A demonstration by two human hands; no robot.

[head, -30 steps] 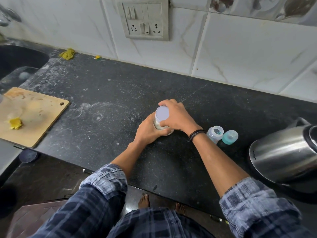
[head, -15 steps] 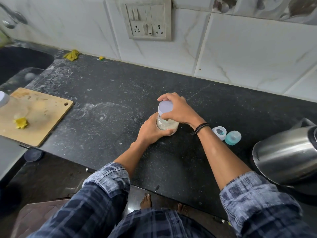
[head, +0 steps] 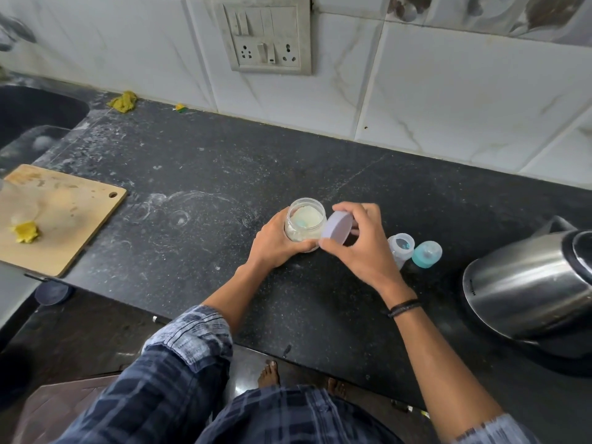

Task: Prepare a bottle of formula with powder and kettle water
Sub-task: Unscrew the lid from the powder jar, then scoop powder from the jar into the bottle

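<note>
A clear jar of pale formula powder (head: 305,221) stands open on the black counter (head: 224,174), with a bluish scoop partly buried inside. My left hand (head: 275,240) grips the jar's side. My right hand (head: 362,241) holds the jar's lilac lid (head: 336,228), tilted, just right of the jar mouth. A small clear baby bottle (head: 400,248) stands open further right, and its teal nipple cap (head: 426,254) sits beside it. A steel kettle (head: 531,283) rests at the far right.
A wooden cutting board (head: 61,216) with a yellow scrap lies at the left, overhanging the counter edge. A dark sink (head: 35,113) is at the far left. A switch and socket panel (head: 266,36) is on the tiled wall. A yellow cloth (head: 123,100) lies by the wall.
The lid was on the jar under my right hand; now it is off and held tilted to the right, showing the powder. My left hand stays on the jar.
</note>
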